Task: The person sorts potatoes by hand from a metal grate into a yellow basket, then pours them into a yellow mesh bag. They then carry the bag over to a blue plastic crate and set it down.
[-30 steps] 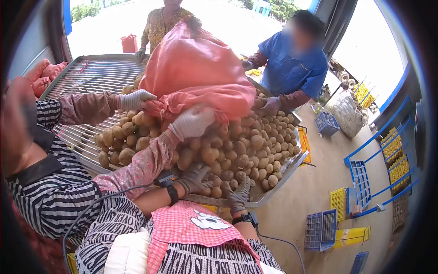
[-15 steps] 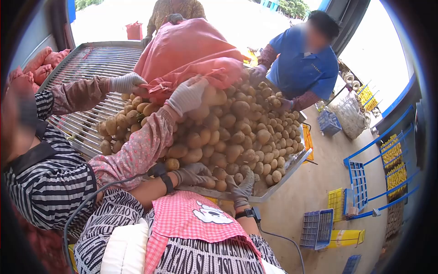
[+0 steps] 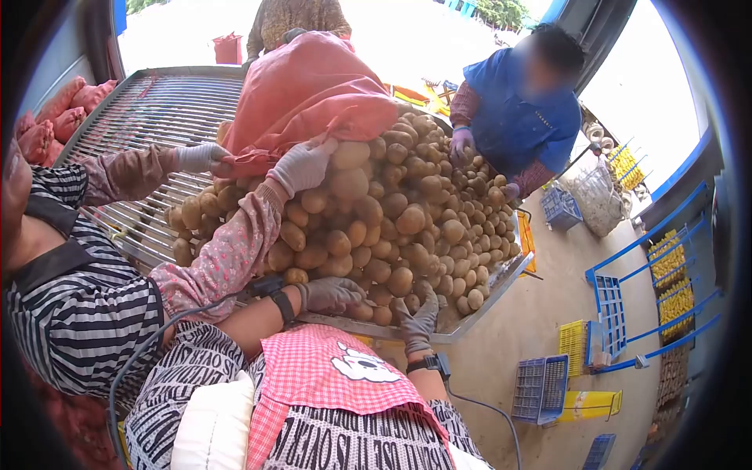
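Observation:
A tall heap of brown potatoes [image 3: 392,211] lies on a metal sorting table [image 3: 157,117]. My left hand [image 3: 330,294], in a grey glove, rests flat against the potatoes at the heap's near edge. My right hand [image 3: 419,313], also gloved, presses spread fingers on the potatoes by the table's front rim [image 3: 470,313]. Neither hand grips anything. A pink-red sack [image 3: 301,94] is tipped over the heap, held by a co-worker's two white-gloved hands [image 3: 301,164] on my left.
A person in blue [image 3: 517,117] stands at the table's far right, hands on the potatoes. Another person [image 3: 294,16] holds the sack from behind. Full pink sacks [image 3: 47,125] lie at left. Blue crates [image 3: 540,388] and yellow crates [image 3: 576,345] sit on the floor at right.
The sack has been lifted up and back, and more potatoes have poured out, making the heap taller. My hands have stayed at the heap's near edge.

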